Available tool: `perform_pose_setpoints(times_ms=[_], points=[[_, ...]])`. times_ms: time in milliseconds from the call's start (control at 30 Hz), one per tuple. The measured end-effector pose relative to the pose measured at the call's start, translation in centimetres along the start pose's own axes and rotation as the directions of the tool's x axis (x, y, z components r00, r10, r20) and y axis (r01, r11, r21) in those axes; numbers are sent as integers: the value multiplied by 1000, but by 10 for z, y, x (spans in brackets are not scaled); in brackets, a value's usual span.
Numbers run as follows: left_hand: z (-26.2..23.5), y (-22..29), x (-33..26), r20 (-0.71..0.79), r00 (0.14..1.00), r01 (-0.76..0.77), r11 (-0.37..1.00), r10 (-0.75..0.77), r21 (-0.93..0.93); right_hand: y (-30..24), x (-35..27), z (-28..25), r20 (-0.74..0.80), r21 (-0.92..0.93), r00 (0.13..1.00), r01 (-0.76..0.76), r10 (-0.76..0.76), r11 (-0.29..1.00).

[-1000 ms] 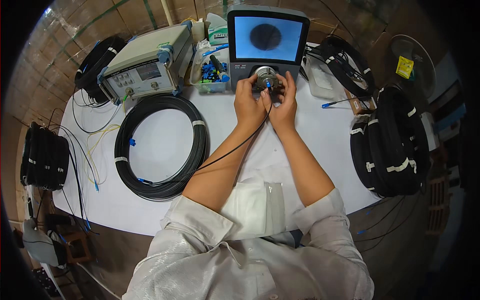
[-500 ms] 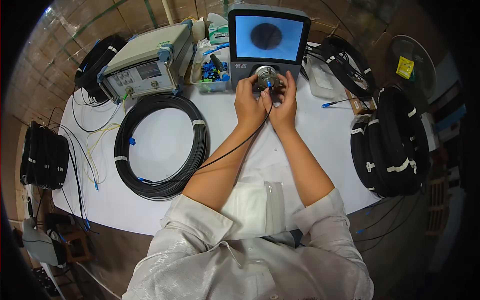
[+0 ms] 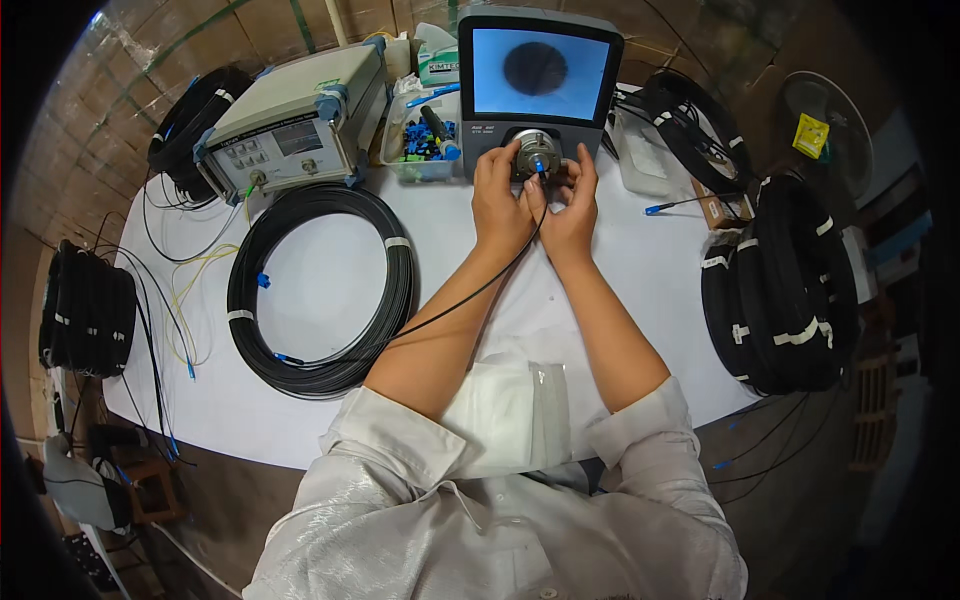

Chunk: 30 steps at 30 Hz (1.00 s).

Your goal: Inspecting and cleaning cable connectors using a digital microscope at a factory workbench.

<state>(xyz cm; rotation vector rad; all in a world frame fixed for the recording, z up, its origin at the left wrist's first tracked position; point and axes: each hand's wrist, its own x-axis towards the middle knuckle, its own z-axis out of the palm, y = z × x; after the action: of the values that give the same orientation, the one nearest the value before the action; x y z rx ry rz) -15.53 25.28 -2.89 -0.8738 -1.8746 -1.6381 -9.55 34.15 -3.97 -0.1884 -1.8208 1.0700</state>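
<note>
Fingers (image 3: 530, 185) of both hands clamp a blue fibre connector (image 3: 541, 168) at the inspection scope's port (image 3: 535, 152); next, judging its on-screen image calls for steadiness.

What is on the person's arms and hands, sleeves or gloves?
Both hands are bare: no gloves, rings or watch show on the left hand or right hand. The sleeves of a shiny pale-grey shirt are rolled up near the elbows, leaving the forearms uncovered.

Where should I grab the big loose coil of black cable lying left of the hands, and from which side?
Probably grip the large black cable coil at a white tape band on its right rim, coming from above. It lies flat on the white table, and the bands bundle the turns. One strand runs to the left hand and right hand, so lift gently.
</note>
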Motion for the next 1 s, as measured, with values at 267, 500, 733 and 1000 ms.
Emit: perform_pose_setpoints(times_ms=[267, 500, 733, 1000], points=[[0, 0, 1, -3, 1000, 4, 1000, -4, 15, -2, 1, 0, -6, 46, 1000, -4, 4, 999], [0, 1, 1, -1, 1000, 8, 1000, -8, -1, 5, 1, 1, -13, 21, 1000, 18, -18, 1000], [0, 4, 0, -12, 999, 30, 1000, -30, -6, 5, 2, 1, -12, 30, 999, 30, -30, 999], [0, 2, 0, -7, 999, 43, 999, -43, -10, 3, 1, 0, -12, -45, 999, 37, -38, 998]])
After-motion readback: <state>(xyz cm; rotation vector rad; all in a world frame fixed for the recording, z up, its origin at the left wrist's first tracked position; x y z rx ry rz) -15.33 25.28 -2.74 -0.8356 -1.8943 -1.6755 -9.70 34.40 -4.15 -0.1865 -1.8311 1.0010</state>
